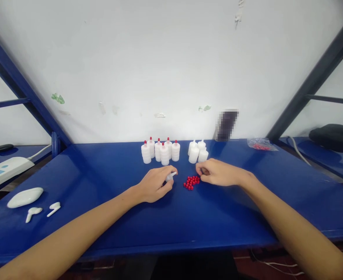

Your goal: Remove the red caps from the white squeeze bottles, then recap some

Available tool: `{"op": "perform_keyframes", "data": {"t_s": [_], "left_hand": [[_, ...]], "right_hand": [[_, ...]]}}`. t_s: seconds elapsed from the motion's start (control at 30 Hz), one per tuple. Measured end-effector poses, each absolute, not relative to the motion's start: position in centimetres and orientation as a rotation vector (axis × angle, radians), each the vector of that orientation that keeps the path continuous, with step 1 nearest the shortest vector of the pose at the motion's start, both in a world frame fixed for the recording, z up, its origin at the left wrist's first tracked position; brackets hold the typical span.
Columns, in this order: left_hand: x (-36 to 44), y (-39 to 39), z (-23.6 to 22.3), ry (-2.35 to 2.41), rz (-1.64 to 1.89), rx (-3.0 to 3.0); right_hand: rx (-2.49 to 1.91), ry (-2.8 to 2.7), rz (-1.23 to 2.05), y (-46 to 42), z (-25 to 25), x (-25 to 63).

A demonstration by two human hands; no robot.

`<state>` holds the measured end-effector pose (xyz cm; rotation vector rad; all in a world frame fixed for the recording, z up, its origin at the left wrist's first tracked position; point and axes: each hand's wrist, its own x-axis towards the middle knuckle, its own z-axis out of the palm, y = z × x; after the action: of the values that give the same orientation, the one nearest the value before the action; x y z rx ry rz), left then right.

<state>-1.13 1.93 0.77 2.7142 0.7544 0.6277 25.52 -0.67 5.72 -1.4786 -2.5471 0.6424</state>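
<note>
Our left hand (156, 184) curls round an uncapped nozzle bottle (170, 177), left of the red caps (191, 182); our right hand (218, 172), half-curled at their right edge, grip unclear. Six capped bottles (165, 155) behind-left; four bare bottles (193, 155) behind.

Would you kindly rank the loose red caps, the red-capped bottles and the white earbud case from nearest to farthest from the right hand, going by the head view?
1. Loose red caps: on the table, just left of the right hand.
2. Red-capped bottles: standing farther left, toward the wall.
3. White earbud case: at the table's far left side.
</note>
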Motion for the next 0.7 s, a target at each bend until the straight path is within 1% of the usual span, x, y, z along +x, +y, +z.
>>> {"op": "perform_keyframes", "data": {"t_s": [0.1, 0.47, 0.7], "left_hand": [[-1.12, 1.79, 0.73, 0.798, 0.622, 2.669], [-0.90, 1.94, 0.56, 0.820, 0.626, 2.648], [-0.89, 1.91, 0.59, 0.851, 0.603, 2.649]], "right_hand": [[-1.452, -2.533, 0.591, -0.75, 5.88, 25.45], [-1.446, -2.560, 0.706, -0.29, 4.95, 26.31], [-1.481, -2.557, 0.769, -0.22, 5.39, 26.20]]}}
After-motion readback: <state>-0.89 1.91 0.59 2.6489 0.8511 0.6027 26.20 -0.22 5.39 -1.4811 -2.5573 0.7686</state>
